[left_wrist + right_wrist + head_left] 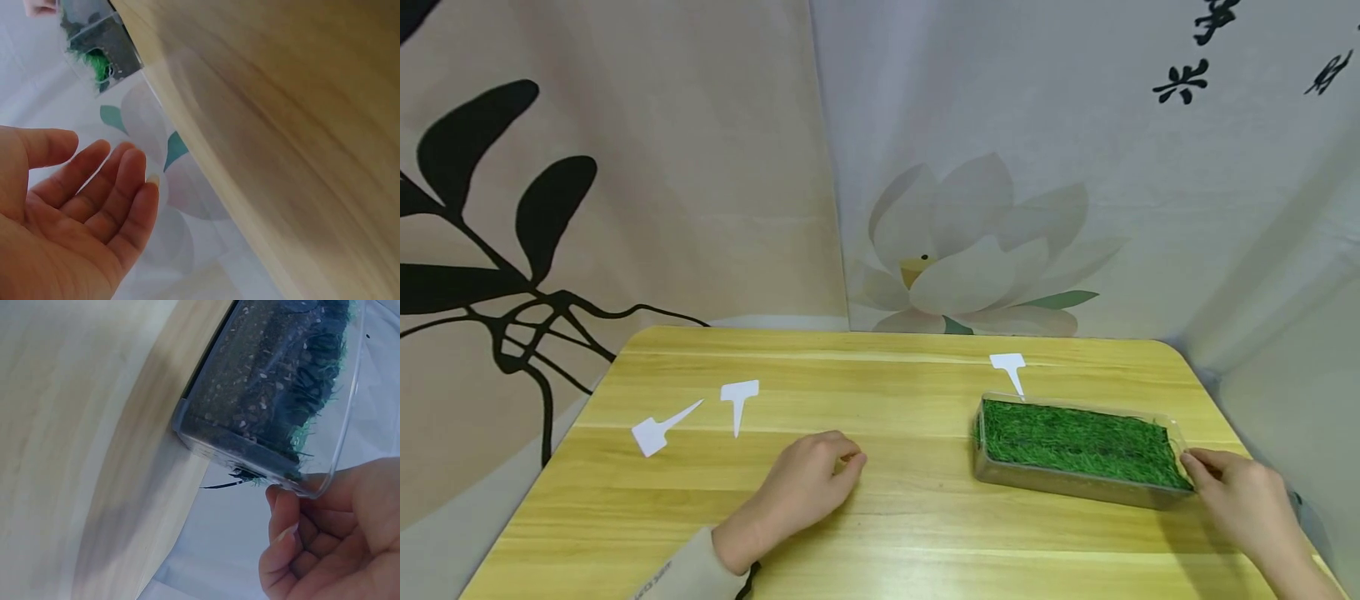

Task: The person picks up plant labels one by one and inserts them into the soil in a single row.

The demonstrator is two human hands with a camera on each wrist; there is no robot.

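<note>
A clear plastic box (1078, 493) stands on the right of the table, with green artificial grass (1078, 442) across its top. Through its wall, the right wrist view shows dark, gritty soil (250, 381) under the grass. My right hand (1243, 492) pinches the rim at the box's right end between thumb and fingers. Near the table's middle, my left hand (808, 479) holds nothing; its fingers (112, 194) are loosely curled. To its left lie two white T-shaped plant labels, one upright in view (739, 404) and one slanted label (658, 432).
A third white plant label (1010, 368) lies behind the box, its tip at the box's back edge. The wooden table (895, 550) runs back to a hanging cloth (700, 150) printed with leaves and a pale lotus flower.
</note>
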